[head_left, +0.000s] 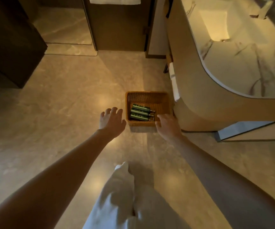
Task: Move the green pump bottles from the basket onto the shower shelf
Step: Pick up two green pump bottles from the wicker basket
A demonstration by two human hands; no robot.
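Note:
An orange woven basket (145, 97) stands on the floor beside the vanity. Three green pump bottles (140, 111) lie side by side in its near half, pump heads pointing right. My left hand (112, 122) hovers just left of the basket with its fingers spread and nothing in it. My right hand (167, 125) is at the basket's near right corner, fingers reaching over the rim close to the pump heads, holding nothing. The shower shelf is not visible.
A curved vanity (199, 90) with a marble top and sink (216, 27) rises on the right, right next to the basket. A dark cabinet (12, 43) stands at the left. A glass door and a step (70, 50) lie ahead. My white trouser legs (125, 195) are below.

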